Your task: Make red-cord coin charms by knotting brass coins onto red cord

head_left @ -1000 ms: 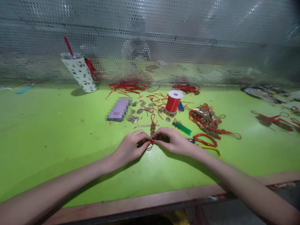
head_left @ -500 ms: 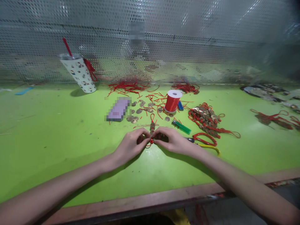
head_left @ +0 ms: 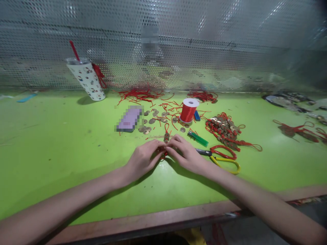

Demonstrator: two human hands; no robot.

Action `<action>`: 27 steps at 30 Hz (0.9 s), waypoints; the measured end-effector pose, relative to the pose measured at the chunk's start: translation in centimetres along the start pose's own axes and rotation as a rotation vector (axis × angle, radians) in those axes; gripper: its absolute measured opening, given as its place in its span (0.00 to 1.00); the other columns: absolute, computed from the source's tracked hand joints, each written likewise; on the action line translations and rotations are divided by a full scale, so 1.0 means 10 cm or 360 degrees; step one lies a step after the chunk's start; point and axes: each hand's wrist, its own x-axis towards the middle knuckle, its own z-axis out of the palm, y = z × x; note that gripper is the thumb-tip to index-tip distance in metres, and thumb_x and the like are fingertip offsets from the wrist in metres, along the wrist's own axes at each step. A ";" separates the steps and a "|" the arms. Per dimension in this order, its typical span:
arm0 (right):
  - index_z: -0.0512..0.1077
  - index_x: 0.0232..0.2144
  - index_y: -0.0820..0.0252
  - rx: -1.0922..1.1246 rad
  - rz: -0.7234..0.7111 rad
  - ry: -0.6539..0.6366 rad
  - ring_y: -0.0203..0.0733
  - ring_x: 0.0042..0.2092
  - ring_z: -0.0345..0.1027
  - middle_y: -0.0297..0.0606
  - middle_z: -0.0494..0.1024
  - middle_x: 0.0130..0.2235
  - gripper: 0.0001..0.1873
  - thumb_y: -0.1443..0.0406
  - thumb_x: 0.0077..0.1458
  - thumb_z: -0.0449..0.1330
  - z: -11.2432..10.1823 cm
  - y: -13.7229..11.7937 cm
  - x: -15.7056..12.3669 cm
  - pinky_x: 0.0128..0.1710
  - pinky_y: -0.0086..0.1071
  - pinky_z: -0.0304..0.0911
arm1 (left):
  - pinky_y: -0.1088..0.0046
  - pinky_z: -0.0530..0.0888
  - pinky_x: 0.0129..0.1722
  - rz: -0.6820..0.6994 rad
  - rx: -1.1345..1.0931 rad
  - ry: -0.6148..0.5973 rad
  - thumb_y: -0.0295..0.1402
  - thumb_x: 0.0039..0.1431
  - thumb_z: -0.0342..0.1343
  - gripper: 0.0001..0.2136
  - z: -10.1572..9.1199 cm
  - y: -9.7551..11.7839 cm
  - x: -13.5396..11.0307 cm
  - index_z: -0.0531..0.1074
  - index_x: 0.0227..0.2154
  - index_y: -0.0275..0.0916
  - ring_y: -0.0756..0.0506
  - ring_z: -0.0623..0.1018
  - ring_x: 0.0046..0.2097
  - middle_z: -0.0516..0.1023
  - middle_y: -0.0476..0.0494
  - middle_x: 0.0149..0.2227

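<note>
Between my hands lies a string of coins tied with red cord (head_left: 166,137), its loop pointing away from me. My left hand (head_left: 145,155) pinches the near end of the cord between thumb and fingers. From the other side my right hand (head_left: 185,153) pinches the same spot, its fingertips touching those of the left. The fingers cover much of the knot, and a short red loop shows just below them. Scissors (head_left: 211,153) with one red and one yellow handle lie right of my right hand. Beyond them is a green lighter (head_left: 198,139).
A red cord spool (head_left: 188,110) stands behind my hands. Loose coins (head_left: 146,130) and a purple phone-like slab (head_left: 129,118) lie left of it. Finished coin strings (head_left: 224,129) are heaped at right. A tumbler with a straw (head_left: 87,80) stands before the perforated metal screen (head_left: 114,44).
My right hand has shifted slightly left and turned, bringing its fingertips against the left ones over the knot. More of the scissors shows now. The coin string stays in place.
</note>
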 end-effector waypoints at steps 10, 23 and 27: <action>0.71 0.40 0.58 0.0135 -0.0056 0.0052 0.45 0.47 0.68 0.42 0.71 0.43 0.05 0.70 0.67 0.55 0.06 -0.01 0.00 0.50 0.41 0.67 | 0.63 0.79 0.48 0.0095 -0.0029 0.0041 0.27 0.68 0.56 0.11 0.00 0.02 0.02 0.69 0.51 0.38 0.43 0.80 0.49 0.81 0.40 0.45; 0.69 0.36 0.57 0.0153 -0.0051 0.0130 0.45 0.46 0.69 0.42 0.71 0.41 0.06 0.68 0.68 0.55 0.05 0.01 0.01 0.49 0.40 0.68 | 0.66 0.71 0.42 -0.0267 -0.0038 -0.0006 0.29 0.63 0.62 0.01 -0.06 0.03 0.05 0.76 0.35 0.39 0.45 0.80 0.37 0.83 0.48 0.34; 0.69 0.39 0.57 0.0049 -0.0083 0.0163 0.45 0.45 0.69 0.42 0.72 0.41 0.04 0.69 0.68 0.55 0.06 0.04 0.00 0.47 0.41 0.68 | 0.66 0.71 0.42 -0.0339 -0.0121 -0.0032 0.29 0.64 0.61 0.02 -0.07 0.03 0.06 0.77 0.34 0.39 0.45 0.80 0.37 0.83 0.47 0.34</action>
